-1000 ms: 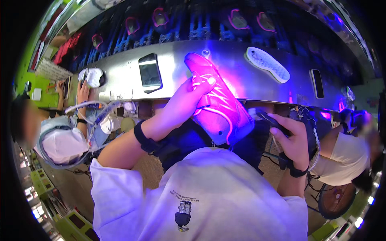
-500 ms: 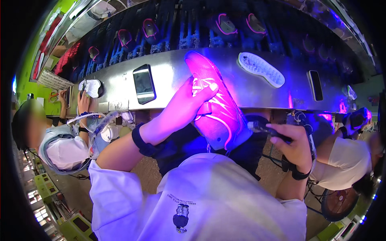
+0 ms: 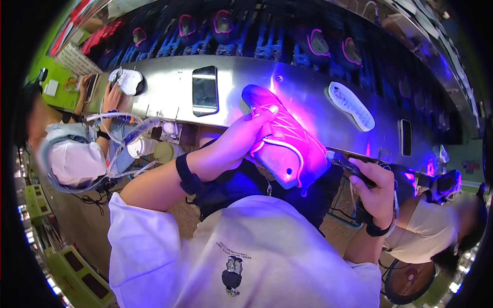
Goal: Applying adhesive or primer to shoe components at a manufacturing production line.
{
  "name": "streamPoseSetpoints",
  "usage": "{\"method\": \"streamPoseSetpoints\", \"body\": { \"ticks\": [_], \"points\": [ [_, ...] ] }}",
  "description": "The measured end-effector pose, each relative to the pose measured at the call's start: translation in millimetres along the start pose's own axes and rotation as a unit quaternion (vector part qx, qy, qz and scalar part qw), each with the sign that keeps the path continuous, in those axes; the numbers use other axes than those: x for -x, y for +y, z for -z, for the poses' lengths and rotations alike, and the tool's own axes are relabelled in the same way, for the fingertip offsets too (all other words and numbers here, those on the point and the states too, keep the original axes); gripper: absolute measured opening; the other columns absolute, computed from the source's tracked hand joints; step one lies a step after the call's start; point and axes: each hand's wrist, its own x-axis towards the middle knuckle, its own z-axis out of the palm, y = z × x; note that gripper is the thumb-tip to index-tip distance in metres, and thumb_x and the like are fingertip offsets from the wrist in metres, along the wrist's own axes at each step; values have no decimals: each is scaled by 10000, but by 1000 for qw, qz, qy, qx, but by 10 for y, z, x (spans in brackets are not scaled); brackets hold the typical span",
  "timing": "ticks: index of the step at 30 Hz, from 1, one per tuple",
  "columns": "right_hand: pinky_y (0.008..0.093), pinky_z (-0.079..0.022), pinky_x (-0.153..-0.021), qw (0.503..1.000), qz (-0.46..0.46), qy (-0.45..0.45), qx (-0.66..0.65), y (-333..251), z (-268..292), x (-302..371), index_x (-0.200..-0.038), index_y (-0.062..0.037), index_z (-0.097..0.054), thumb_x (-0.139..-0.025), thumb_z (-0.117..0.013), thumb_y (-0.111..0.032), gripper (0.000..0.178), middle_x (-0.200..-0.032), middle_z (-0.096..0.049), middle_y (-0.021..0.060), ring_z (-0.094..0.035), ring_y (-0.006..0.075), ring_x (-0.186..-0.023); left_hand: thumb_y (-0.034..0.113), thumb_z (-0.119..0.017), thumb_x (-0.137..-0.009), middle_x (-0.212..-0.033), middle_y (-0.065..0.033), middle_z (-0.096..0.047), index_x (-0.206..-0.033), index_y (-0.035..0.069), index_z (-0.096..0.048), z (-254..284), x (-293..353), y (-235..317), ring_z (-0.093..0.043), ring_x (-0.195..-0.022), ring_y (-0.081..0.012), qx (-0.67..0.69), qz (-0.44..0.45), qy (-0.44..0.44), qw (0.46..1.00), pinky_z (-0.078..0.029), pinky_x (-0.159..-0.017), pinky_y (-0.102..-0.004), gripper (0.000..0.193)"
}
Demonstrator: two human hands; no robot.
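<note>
Glossy, smooth metal for the workbench [image 3: 164, 77], running in a bent strip from ten o'clock round to three. Beyond it at twelve, dark, ribbed and streaked blue, a long bed [image 3: 277, 38] carrying rounded pieces [image 3: 222, 23] edged in pink. On the metal at two, a pale sole [image 3: 352, 106]: long, waisted, with a raised rim and a grainy inner face. At eleven, a flat, glassy phone [image 3: 205, 91]; at three, a dark second phone [image 3: 405, 137]. At ten, another pale sole [image 3: 128, 82], just beside a co-worker's hand [image 3: 110, 98].

Just off the middle of the view, toward two o'clock, a shoe [image 3: 290, 138], held up with toe to eleven and heel to five. Looks magenta and violet under strong coloured light, deeper at the toe, with zigzag lacing, seamed side panels and a bright curved band round the collar. Shows a smooth filling inside that collar, pierced by one round dark hole.

Clamped across the lacing by the left hand [image 3: 245, 134], with the thumb laid on top. Between three and four o'clock, fingers closed round a slim, dark tool [image 3: 348, 165] in the right hand [image 3: 377, 187]. Points its tip to ten o'clock, at the shoe's heel-side edge; cannot tell whether touching.
</note>
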Motion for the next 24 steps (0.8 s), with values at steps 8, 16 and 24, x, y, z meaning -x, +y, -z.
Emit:
{"method": "streamPoseSetpoints", "body": {
  "ticks": [8,16,24],
  "points": [
    [274,-411,-573,998,45,22,27,-294,-27,-195,-1182,-56,-731,-742,-756,48,453,-734,-604,72,-522,158,-590,558,-500,-1017,-1068,-49,-718,-1259,138,-599,-26,475,206,-725,-905,-145,25,107,-1,994,-608,-643,-365,495],
    [275,-385,-543,995,69,34,57,-538,-54,-347,-1216,-75,-727,-761,-769,26,468,-723,-584,58,-500,139,-568,560,-386,-1035,-1020,-134,-726,-1313,137,-575,291,357,-38,-746,-782,-321,212,231,-132,940,-624,-505,-344,540],
    [284,-370,-525,994,79,32,67,-537,-56,-451,-1211,-82,-732,-763,-770,14,460,-725,-589,50,-488,140,-556,537,-412,-1004,-1104,-286,-665,-1333,21,-540,352,274,-282,-720,-828,-366,377,322,-277,823,-631,-520,-338,626]
  ]
}}
